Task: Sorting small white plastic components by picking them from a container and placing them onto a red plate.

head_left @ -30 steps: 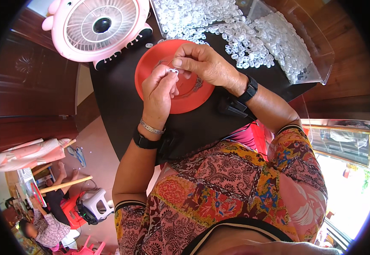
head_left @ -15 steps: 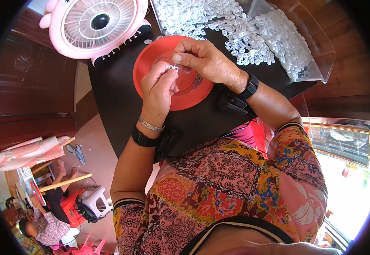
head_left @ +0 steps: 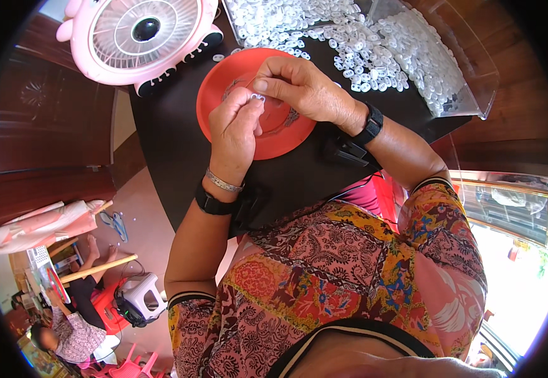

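Note:
My left hand pinches a small white plastic piece with two holes between thumb and fingertips. Just to the right, my right hand has its thumb and forefinger pressed together close to that piece; what they grip is too small to make out. Both hands are over a round red-orange plastic dish. Inside the dish lie thin grey wire-like bits, partly covered by my hands.
White two-holed pieces are heaped at the back of the black table, some in a clear tray. A pink fan stands at the back left. At lower left, another person sits near a stool.
Both hands hold nearly the same pose around the white piece, with only a slight shift of the fingers. The whole view has moved a little.

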The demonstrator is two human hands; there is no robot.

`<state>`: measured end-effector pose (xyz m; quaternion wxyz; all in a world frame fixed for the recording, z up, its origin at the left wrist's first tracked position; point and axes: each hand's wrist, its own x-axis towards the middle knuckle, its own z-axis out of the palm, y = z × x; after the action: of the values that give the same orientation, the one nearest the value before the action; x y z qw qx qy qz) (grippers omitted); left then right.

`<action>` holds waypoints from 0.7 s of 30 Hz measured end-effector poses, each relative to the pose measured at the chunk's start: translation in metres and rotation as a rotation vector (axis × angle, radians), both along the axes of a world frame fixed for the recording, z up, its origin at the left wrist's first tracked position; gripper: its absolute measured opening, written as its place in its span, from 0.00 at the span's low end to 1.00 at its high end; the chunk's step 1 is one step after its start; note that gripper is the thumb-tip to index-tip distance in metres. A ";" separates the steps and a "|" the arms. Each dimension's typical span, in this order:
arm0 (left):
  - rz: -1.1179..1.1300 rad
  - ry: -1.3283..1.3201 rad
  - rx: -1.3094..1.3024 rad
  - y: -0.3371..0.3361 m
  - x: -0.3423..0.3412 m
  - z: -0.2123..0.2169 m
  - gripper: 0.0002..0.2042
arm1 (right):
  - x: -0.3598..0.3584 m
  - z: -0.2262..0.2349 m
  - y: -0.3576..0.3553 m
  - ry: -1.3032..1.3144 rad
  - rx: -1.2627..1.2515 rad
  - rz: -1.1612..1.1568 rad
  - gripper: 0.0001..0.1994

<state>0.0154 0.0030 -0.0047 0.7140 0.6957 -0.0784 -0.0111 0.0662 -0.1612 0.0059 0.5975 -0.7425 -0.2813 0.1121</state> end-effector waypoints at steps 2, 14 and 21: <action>0.006 0.006 0.000 0.000 0.000 0.000 0.09 | 0.000 -0.001 0.000 -0.026 -0.023 0.013 0.09; 0.006 0.016 -0.068 -0.002 -0.002 -0.003 0.07 | -0.005 0.004 0.000 -0.153 -0.036 0.015 0.09; 0.029 0.016 -0.042 0.000 0.002 0.001 0.09 | 0.008 0.011 -0.010 -0.036 0.046 -0.067 0.12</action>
<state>0.0174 0.0034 -0.0037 0.7291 0.6815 -0.0628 -0.0048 0.0739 -0.1710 0.0172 0.6125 -0.7396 -0.2695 0.0725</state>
